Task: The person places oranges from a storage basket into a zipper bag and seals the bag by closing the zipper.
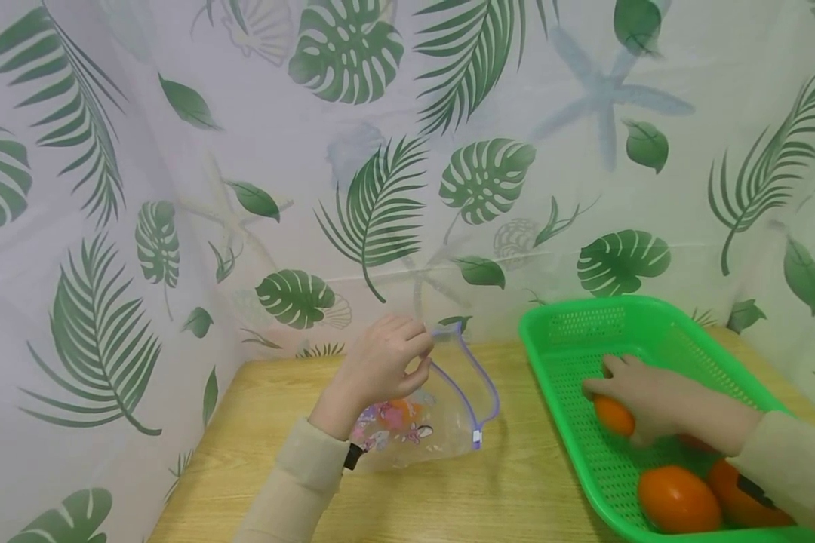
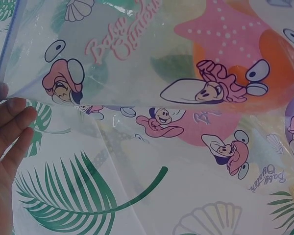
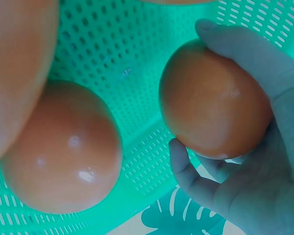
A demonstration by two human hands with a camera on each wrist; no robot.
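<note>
My left hand (image 1: 385,360) pinches the top edge of a clear zip bag (image 1: 444,430) above the table. The bag has a purple zip rim with a white slider and cartoon prints; its mouth gapes toward the right. Through the plastic in the left wrist view shows a round orange fruit (image 2: 277,58). Inside the green basket (image 1: 550,377), my right hand (image 1: 655,403) grips a smooth, round orange fruit (image 3: 213,100), thumb on one side and fingers curled on the other. Its exact kind is unclear.
More smooth orange fruits (image 1: 679,499) lie at the near end of the basket, partly behind my right sleeve. The basket stands on the right of the wooden table (image 1: 516,483). A leaf-patterned sheet (image 1: 407,226) hangs behind and at the sides.
</note>
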